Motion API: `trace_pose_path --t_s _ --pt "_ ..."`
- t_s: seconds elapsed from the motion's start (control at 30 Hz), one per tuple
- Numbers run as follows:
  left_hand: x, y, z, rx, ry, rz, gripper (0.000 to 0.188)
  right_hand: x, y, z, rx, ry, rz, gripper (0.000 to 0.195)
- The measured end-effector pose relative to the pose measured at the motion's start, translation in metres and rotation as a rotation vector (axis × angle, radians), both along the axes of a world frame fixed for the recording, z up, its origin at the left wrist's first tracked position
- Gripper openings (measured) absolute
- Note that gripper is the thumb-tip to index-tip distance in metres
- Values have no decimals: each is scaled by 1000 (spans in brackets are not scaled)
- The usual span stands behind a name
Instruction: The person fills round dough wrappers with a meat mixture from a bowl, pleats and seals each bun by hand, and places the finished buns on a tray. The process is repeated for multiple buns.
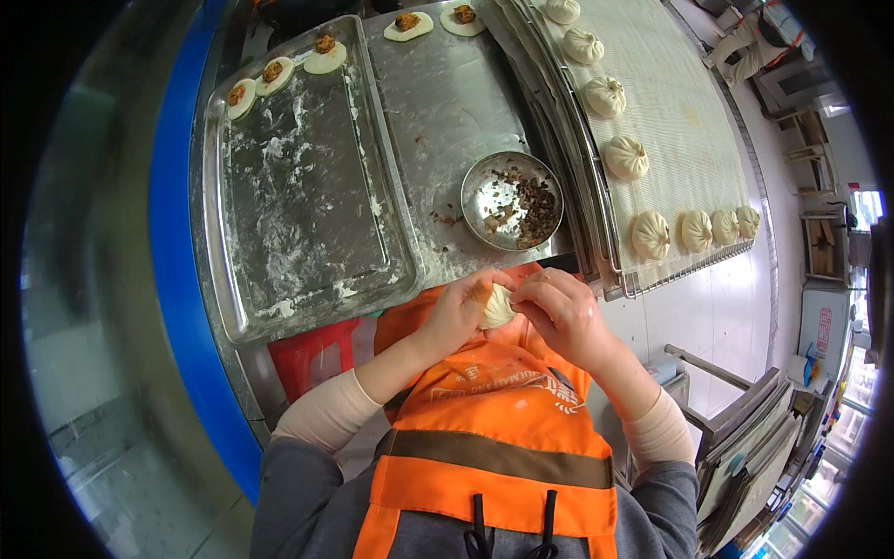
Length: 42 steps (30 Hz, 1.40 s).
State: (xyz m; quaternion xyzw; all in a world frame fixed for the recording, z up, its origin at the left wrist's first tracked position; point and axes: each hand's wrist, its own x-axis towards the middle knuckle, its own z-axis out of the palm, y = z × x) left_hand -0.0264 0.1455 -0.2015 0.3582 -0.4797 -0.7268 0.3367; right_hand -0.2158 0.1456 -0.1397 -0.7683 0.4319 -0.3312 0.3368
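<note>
Above my orange apron (489, 419), a pleated dough bun (497, 307) is held between my two hands. My left hand (457, 311) cradles it from the left side. The fingertips of my right hand (559, 307) pinch its pleated edge at the upper right. Just beyond my hands, a round steel bowl (469, 202) holds chopped dark filling, heaped toward its right side. Dough rounds topped with reddish-brown filling lie farther off: several on the floured metal tray (279, 202) and two, including a dough round (419, 26), on the steel tabletop.
At right, a mesh-lined wire rack (670, 126) carries several pleated buns (626, 158) along its left and near edges. Filling crumbs (447, 219) lie beside the bowl. A red plastic stool (314, 356) stands under the table. Stacked boards (747, 461) lean at lower right. Another person (758, 42) is far right.
</note>
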Motion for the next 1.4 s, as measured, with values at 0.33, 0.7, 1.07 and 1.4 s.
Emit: trace_pose_path --t_s 0.33,0.7,1.07,1.4 --pt "1 -4 -2 746 201 -170 80 5 1 13 37 -9 141 21" --pt "-18 10 -3 282 226 294 71 14 1 11 230 38 -108 21" --pt "-28 8 -43 404 329 458 50 19 -17 0 23 211 109 13" --pt "-20 5 -38 474 478 457 49 15 -114 -61 -211 779 -56 11"
